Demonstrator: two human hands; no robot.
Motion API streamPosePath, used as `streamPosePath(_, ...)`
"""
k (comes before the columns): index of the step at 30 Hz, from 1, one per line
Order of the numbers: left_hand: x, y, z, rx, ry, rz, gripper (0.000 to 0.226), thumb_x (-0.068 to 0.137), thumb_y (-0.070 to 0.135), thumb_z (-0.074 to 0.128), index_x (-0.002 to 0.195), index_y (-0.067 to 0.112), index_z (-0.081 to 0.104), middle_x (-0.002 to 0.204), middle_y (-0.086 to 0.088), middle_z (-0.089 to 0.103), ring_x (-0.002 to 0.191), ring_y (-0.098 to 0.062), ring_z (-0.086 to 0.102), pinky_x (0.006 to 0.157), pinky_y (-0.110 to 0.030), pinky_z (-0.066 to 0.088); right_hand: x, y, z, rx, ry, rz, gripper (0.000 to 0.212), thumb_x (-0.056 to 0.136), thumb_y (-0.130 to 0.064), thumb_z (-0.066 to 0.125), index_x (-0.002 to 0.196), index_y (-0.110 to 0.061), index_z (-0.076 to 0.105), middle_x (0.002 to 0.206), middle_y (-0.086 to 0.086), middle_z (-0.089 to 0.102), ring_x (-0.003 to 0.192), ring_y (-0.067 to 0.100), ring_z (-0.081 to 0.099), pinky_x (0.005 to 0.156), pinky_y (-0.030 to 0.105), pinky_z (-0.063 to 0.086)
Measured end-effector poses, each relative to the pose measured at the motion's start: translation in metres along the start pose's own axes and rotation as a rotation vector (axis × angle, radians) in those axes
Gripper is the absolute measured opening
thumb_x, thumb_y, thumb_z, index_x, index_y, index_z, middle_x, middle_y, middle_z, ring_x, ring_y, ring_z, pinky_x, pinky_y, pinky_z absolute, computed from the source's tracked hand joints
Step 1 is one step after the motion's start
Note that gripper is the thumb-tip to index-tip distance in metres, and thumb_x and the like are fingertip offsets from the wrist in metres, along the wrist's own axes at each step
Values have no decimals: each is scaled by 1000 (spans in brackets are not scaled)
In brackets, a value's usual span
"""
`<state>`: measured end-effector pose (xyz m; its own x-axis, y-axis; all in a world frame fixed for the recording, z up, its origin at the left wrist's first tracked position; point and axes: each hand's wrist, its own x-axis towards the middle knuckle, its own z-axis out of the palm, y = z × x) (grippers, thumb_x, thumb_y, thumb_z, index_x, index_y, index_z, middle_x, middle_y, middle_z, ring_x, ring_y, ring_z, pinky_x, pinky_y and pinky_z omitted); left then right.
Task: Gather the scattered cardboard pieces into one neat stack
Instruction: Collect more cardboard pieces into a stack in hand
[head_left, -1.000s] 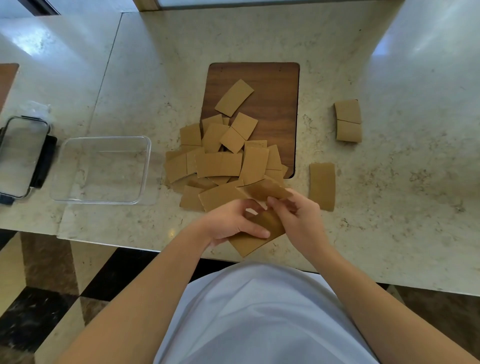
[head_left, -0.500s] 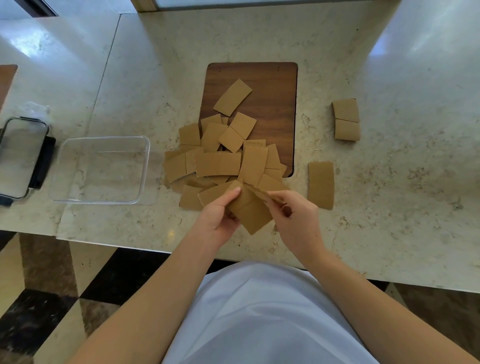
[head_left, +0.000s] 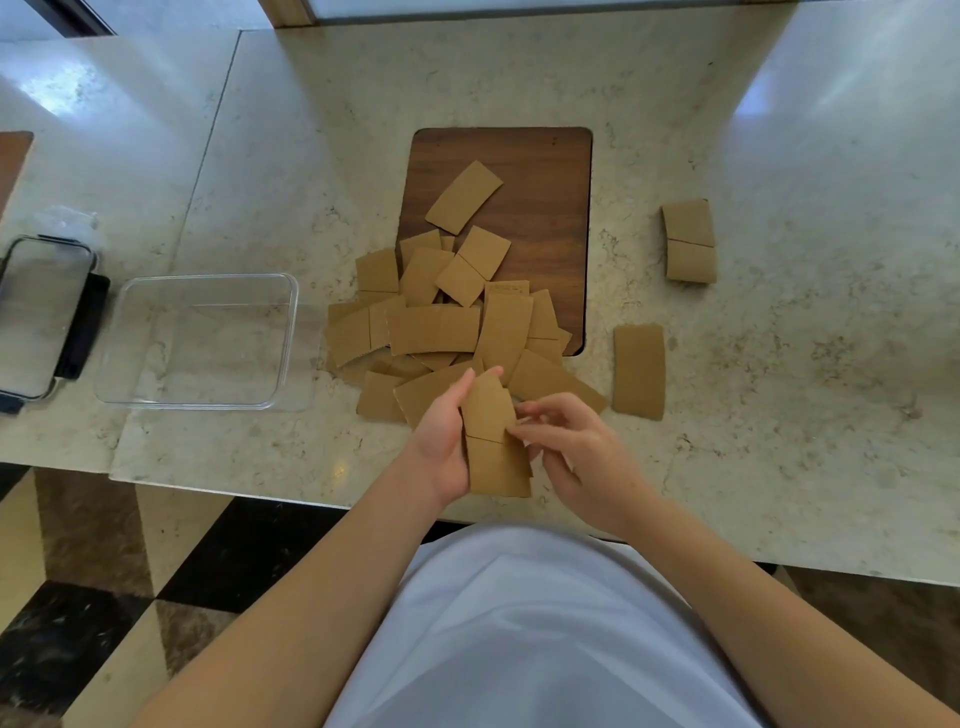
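Observation:
A small stack of brown cardboard pieces (head_left: 496, 441) stands lengthwise near the counter's front edge. My left hand (head_left: 441, 441) grips its left side, fingertips at the far end. From the right, the fingertips of my right hand (head_left: 566, 441) pinch its edge. Just beyond lies a loose pile of several cardboard pieces (head_left: 436, 327), partly on a dark wooden board (head_left: 550, 176). One single piece (head_left: 639, 370) lies right of the pile. Two pieces (head_left: 690, 241) sit side by side further right.
A clear plastic container (head_left: 202, 338) stands empty left of the pile, and its lid (head_left: 39, 317) lies at the far left. The marble counter (head_left: 779, 389) ends close in front of my body, over a chequered floor.
The held pieces have turned from a diagonal to a lengthwise line and sit squared together. My left hand now runs along their left side; my right hand shifted to their right edge.

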<state>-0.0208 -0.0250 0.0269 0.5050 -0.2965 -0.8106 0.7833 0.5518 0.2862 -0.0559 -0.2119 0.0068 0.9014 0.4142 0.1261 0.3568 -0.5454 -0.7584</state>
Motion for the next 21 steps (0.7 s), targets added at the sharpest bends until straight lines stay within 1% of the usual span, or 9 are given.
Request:
streamPosePath(2, -1, -2, -1, -51, 26, -20, 44, 106, 49, 47, 140, 25, 58, 88, -19, 69, 72, -32, 68, 71, -44, 60, 2, 7, -2, -16, 89, 179, 37, 87, 10, 61, 119, -5, 73, 120, 12, 60, 99, 24, 64, 84, 37, 57)
streamPosePath(4, -3, -2, -3, -102, 23, -35, 46, 103, 54, 50, 136, 24, 63, 84, -16, 62, 67, -28, 61, 66, -39, 56, 10, 18, -5, -157, 135, 374, 35, 89, -5, 68, 124, -7, 67, 122, 10, 58, 100, 24, 60, 86, 39, 55)
streamPosePath(7, -6, -2, -5, -110, -1, -29, 54, 99, 63, 48, 125, 21, 69, 89, -16, 59, 69, -27, 60, 65, -36, 55, 25, 35, -4, -391, -58, 629, 57, 90, -44, 71, 136, -14, 55, 134, 9, 50, 121, 29, 47, 100, 43, 44)
streamPosePath(9, -8, -2, -7, -145, -25, -9, 58, 98, 65, 47, 124, 18, 68, 95, -20, 63, 74, -31, 63, 67, -38, 56, 34, 41, 2, -459, -123, 647, 62, 86, -55, 71, 132, -17, 54, 132, 9, 48, 122, 31, 44, 100, 44, 39)
streamPosePath(13, -11, -1, -10, -181, -79, -9, 46, 99, 56, 53, 127, 20, 62, 104, -26, 67, 84, -37, 67, 71, -42, 57, 44, 44, 9, -463, -77, 654, 54, 81, -54, 75, 115, -16, 55, 116, 7, 53, 111, 29, 48, 91, 42, 39)
streamPosePath(15, -9, -2, -13, -133, -66, -17, 38, 99, 43, 58, 129, 20, 61, 101, -24, 68, 82, -35, 68, 69, -41, 58, 45, 44, 7, -349, -105, 679, 43, 86, -47, 74, 108, -16, 56, 105, 2, 60, 100, 27, 56, 81, 39, 44)
streamPosePath(18, -5, -5, -20, -46, 10, -6, 34, 100, 32, 60, 132, 18, 61, 92, -22, 71, 74, -32, 69, 60, -39, 60, 40, 40, 2, 31, -135, 738, 24, 98, -35, 65, 113, -16, 64, 99, -1, 70, 91, 23, 67, 77, 40, 56)
streamPosePath(20, -2, -9, -22, -41, 47, 9, 32, 102, 33, 59, 130, 17, 61, 88, -21, 70, 70, -31, 68, 58, -38, 59, 38, 33, -2, 244, -102, 810, 26, 104, -35, 56, 112, -13, 66, 101, 3, 73, 90, 22, 68, 82, 45, 58)
streamPosePath(21, -1, -11, -21, -52, 60, 17, 32, 103, 37, 58, 129, 17, 60, 87, -21, 69, 70, -31, 67, 58, -37, 59, 38, 29, -4, 366, -71, 866, 27, 106, -36, 51, 107, -14, 67, 97, 2, 72, 86, 19, 68, 78, 44, 58)
